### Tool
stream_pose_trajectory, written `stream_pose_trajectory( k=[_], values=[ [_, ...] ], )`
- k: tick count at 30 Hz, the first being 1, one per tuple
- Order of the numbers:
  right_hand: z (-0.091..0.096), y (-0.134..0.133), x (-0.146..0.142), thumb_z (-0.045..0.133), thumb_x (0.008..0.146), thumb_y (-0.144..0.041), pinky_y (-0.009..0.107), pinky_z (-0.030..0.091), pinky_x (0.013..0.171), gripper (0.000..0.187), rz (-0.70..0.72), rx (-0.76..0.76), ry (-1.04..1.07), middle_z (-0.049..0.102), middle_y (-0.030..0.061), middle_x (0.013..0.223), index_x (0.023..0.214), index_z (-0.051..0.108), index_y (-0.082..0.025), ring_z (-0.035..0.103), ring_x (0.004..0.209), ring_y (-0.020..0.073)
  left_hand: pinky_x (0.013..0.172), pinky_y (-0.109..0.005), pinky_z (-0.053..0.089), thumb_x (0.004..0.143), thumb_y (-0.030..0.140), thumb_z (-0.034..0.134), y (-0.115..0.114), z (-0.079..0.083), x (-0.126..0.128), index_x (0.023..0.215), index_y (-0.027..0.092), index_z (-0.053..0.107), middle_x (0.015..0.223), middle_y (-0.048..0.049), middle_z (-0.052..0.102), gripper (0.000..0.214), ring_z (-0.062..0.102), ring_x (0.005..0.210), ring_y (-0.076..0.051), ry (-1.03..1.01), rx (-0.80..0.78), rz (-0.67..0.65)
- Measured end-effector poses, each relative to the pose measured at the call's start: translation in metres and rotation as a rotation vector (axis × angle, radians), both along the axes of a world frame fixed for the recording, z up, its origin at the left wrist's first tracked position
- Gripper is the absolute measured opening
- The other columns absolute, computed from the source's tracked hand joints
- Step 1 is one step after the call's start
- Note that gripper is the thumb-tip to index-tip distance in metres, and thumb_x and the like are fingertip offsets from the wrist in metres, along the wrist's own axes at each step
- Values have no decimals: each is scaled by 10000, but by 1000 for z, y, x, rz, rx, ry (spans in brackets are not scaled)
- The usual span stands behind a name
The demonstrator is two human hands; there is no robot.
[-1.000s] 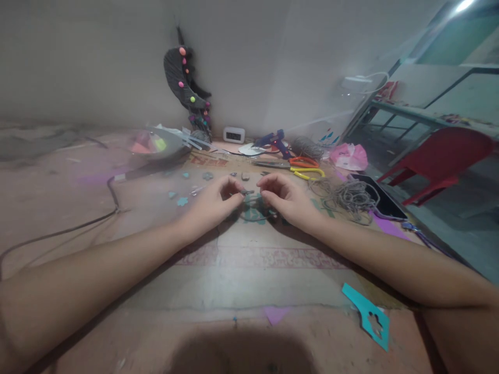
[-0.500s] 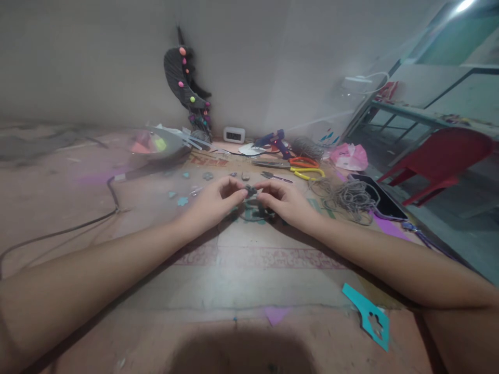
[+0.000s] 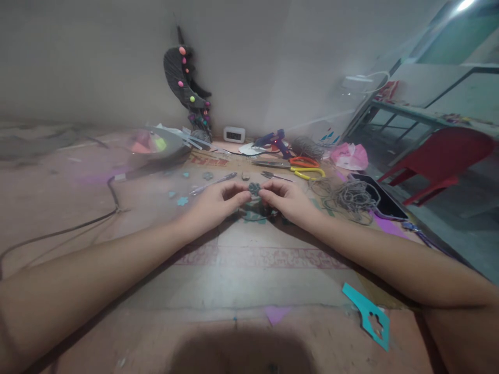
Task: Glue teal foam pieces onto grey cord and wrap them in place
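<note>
Over the middle of the work board, my left hand (image 3: 226, 200) and my right hand (image 3: 286, 200) face each other, both closed. Between their fingertips they pinch a small grey flower-shaped piece (image 3: 254, 189), apparently wound with yarn. A thin strand of grey yarn (image 3: 259, 219) hangs in a loop under the hands. Just beyond lie a pen (image 3: 230, 176), a small grey oblong piece (image 3: 245, 176) and small pointed snips (image 3: 275, 176). To the left of my left hand are a grey flower shape (image 3: 208, 176) and a teal flower cutout (image 3: 182, 201).
Loose grey yarn (image 3: 353, 197) partly covers a phone (image 3: 384, 200) at the right. Orange-and-yellow-handled scissors (image 3: 306, 167), a glue gun (image 3: 275, 140) and a small clock (image 3: 234, 135) stand farther back. A teal scrap (image 3: 370, 317) lies near the front right; a black cord (image 3: 113, 195) crosses the left.
The flower-shaped piece has turned so its face shows more, and it has shifted slightly right. My left fingers moved a little right; more of the pen shows behind.
</note>
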State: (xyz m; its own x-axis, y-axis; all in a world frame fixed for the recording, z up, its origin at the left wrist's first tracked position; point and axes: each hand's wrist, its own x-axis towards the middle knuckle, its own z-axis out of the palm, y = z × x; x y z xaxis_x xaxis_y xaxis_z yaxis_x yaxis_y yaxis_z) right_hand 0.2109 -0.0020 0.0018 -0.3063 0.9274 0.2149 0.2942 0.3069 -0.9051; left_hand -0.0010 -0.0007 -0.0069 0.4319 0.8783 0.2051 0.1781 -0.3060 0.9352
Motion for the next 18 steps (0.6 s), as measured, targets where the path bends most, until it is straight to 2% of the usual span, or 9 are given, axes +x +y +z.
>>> stream_pose_trajectory(
  k=[6, 10, 18],
  values=[
    [0, -1, 0, 634, 874, -469, 252, 383, 534, 285, 41, 47, -21, 581, -28, 652, 847, 649, -185, 492, 579, 113, 744, -339, 494, 927, 465, 591, -1, 3, 0, 846, 195, 683, 815, -32, 705, 296, 637, 780, -199, 100, 45, 80],
    [-2, 1, 1, 580, 921, -472, 247, 367, 519, 289, 40, 42, 39, 575, -38, 642, 939, 635, -189, 468, 546, 104, 737, -330, 488, 923, 452, 583, -1, 4, 1, 797, 207, 646, 806, -30, 693, 282, 635, 771, -195, 80, 32, 115],
    [-3, 1, 2, 619, 897, -412, 250, 381, 523, 220, 0, 37, 4, 600, -33, 648, 874, 635, -194, 486, 552, 107, 747, -329, 489, 911, 444, 587, 1, 4, 1, 790, 207, 644, 795, -24, 685, 272, 632, 771, -193, 59, 5, 118]
  ],
)
